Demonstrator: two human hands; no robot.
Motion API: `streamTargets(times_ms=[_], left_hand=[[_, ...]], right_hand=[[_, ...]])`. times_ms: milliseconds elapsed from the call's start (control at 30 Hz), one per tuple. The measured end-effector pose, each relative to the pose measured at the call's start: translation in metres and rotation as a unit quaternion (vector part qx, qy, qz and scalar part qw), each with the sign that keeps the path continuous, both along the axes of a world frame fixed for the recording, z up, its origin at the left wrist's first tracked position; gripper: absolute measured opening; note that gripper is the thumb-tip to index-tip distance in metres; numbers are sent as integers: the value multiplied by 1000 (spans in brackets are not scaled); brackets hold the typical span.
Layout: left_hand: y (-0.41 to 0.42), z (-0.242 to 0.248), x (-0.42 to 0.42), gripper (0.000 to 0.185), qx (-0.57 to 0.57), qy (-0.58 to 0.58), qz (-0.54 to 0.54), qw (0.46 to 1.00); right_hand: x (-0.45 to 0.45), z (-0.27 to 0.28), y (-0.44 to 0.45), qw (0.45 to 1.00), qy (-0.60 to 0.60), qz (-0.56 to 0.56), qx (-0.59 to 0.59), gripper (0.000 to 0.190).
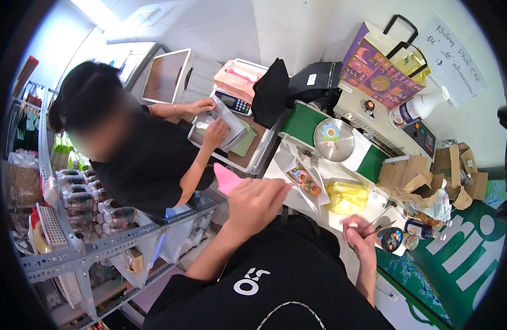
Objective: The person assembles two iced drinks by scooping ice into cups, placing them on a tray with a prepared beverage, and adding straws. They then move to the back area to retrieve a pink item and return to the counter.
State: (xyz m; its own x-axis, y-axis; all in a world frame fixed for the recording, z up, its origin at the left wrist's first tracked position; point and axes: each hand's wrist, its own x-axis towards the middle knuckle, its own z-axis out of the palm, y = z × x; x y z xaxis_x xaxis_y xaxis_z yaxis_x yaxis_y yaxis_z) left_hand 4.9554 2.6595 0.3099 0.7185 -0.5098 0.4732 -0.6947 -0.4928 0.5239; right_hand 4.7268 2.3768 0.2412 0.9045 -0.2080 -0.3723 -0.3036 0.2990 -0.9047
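Note:
My left hand (257,204), blurred, is raised in front of my chest with its fingers closed on a pink piece of thin material (227,178) that sticks out past the knuckles. My right hand (360,237) is at the table's near edge, gripping a thin metal tool (381,226) whose kind is unclear. Between the hands lie a white paper tray (319,199) with colorful decorated pieces (305,180) and a crumpled yellow plastic bag (347,199). Beyond them, a round steel dish (344,150) holds a blue flower-shaped piece (330,134).
A band sealer (362,109) with a green belt (298,124) stands along the wall. Cardboard boxes (402,173), jars (390,239) and bottles crowd the right. At left, another person (150,152) handles a grey bag (233,128) beside a metal shelf (125,243).

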Motion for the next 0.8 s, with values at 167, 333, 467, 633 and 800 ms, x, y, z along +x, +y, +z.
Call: streamTargets(times_ms=[167, 333, 467, 633, 800], left_hand=[[-26, 23, -9, 17, -102, 77, -113, 985], [4, 27, -11, 25, -111, 186, -91, 972], [29, 10, -14, 33, -67, 311, -160, 935], [50, -16, -17, 38, -63, 457, -258, 849], [61, -41, -18, 53, -384, 532, -204, 727]], right_hand=[[100, 43, 50, 993, -79, 82, -32, 62], [119, 48, 68, 983, -131, 131, -12, 20], [117, 54, 65, 981, -118, 132, 79, 12], [131, 61, 61, 985, -82, 132, 74, 12], [142, 60, 69, 992, -70, 54, 95, 14]])
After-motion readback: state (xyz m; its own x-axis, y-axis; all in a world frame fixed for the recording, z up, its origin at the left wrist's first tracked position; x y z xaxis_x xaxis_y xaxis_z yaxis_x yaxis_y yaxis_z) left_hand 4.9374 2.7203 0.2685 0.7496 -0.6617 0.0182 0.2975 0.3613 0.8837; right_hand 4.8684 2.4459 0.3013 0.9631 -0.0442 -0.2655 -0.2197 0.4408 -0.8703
